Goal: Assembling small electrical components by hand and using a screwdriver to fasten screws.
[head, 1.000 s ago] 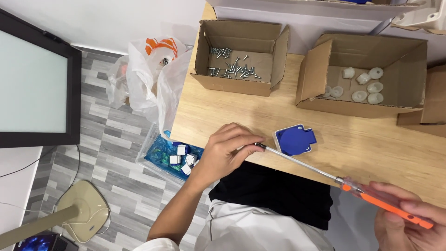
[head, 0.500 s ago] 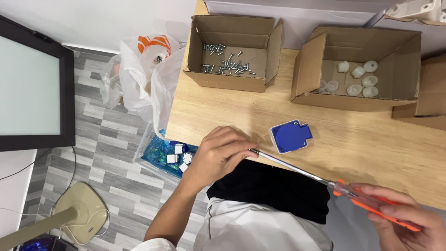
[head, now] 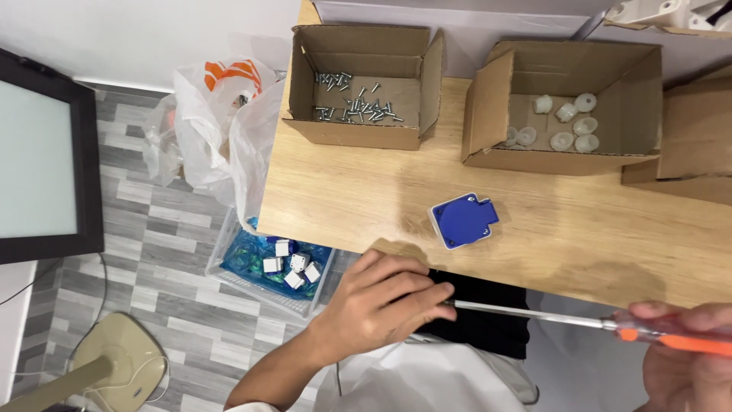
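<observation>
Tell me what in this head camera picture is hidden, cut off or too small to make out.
- Tip of the long orange-handled screwdriver: covered by the left hand, so whatever it touches is hidden.
- Right hand: cut off by the right and bottom edges; its grip on the handle shows only partly.
- Small metal screws in the open left cardboard box: too small to tell their type.
- Small white parts in the clear floor bin: too small to identify.

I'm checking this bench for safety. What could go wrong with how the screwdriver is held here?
The left hand closes around the tip of the screwdriver off the table's edge, so a slip could jab the palm. The right hand grips the orange handle at the frame's edge, giving long leverage and perhaps poor control.
</observation>
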